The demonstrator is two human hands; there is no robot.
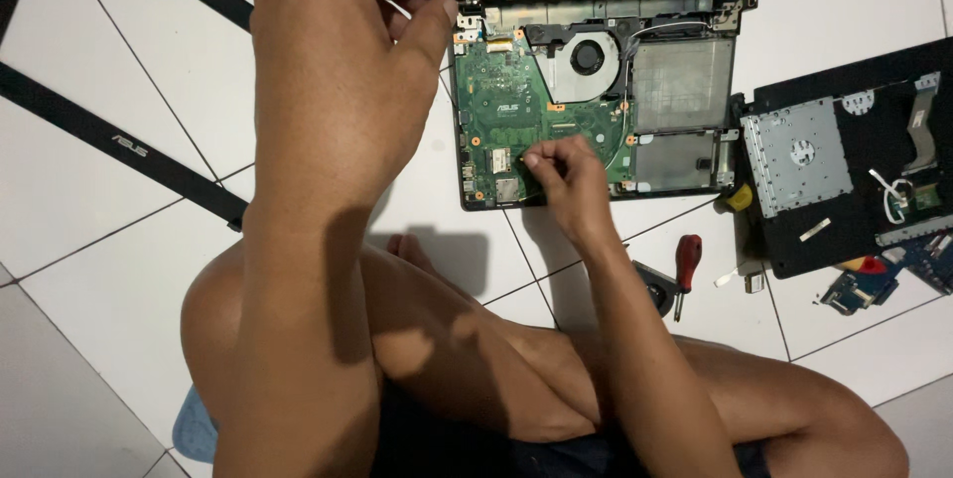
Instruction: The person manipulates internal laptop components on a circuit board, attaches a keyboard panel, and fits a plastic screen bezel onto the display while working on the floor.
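Note:
An opened black laptop base (476, 202) lies on the white tiled floor, showing a green motherboard (506, 106) and a round cooling fan (588, 56). My right hand (564, 178) rests on the board's lower edge, its fingertips pinched on a small circuit card (508, 168). Close to the camera, my left hand (342, 71) is raised above the laptop's upper left corner. Its thumb and fingers are pressed together, and I cannot tell whether anything tiny sits between them. My crossed bare legs fill the foreground.
Long black bezel strips (129, 145) lie on the tiles at left. A red-handled screwdriver (685, 265) and a loose dark fan (655, 289) lie beside my right forearm. At right sit a black cover with a metal drive (799, 155) and small blue boards (874, 289).

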